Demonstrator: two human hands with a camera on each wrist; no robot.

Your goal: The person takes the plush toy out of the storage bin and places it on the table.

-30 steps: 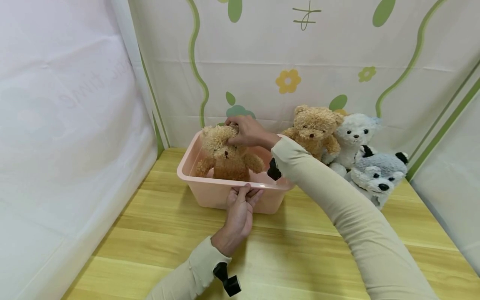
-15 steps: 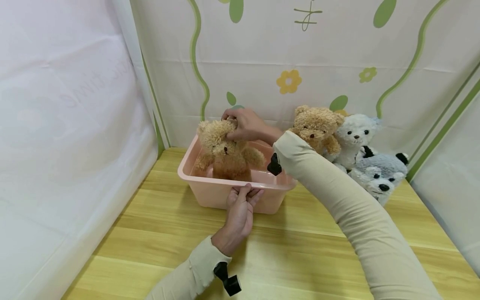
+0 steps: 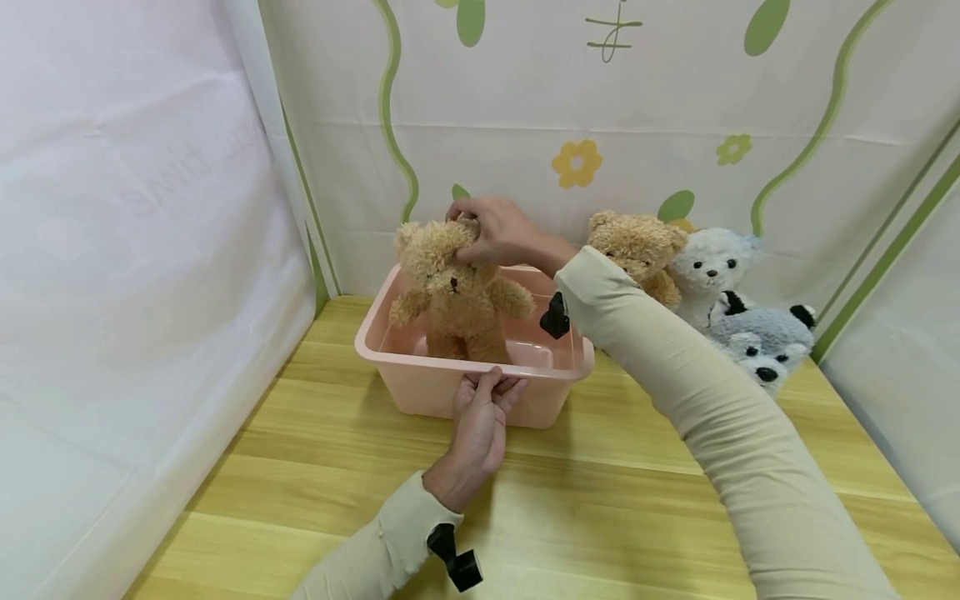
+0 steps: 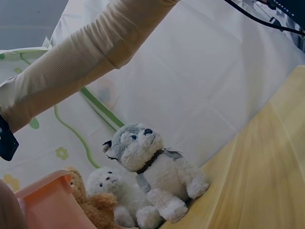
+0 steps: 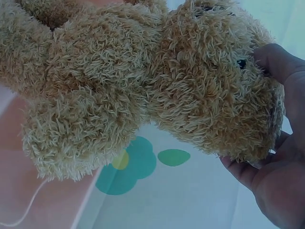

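A light-brown teddy bear [image 3: 467, 310] hangs upright inside the pink plastic bin [image 3: 420, 390], its feet below the front rim. My right hand [image 3: 510, 237] grips its head by the ear on the right. Up close in the right wrist view, the thumb and fingers of this hand [image 5: 286, 176] press into the fur from both sides of the head [image 5: 205, 90]. At the front of the bin, my left hand [image 3: 478, 427] holds the rim, palm up, with the thumb at the lip and fingers under it. The left wrist view catches only a corner of the bin [image 4: 55, 205].
Right of the bin sit another brown teddy bear [image 3: 633, 242], a white plush bear [image 3: 705, 271] and a grey-and-white husky plush [image 3: 757, 342], partly behind my right sleeve. They stand on a wooden table [image 3: 300, 467] against a printed fabric wall [image 3: 510, 92].
My right hand has risen, lifting the teddy bear so that its legs now show above the bin's floor. The left hand has stayed on the rim.
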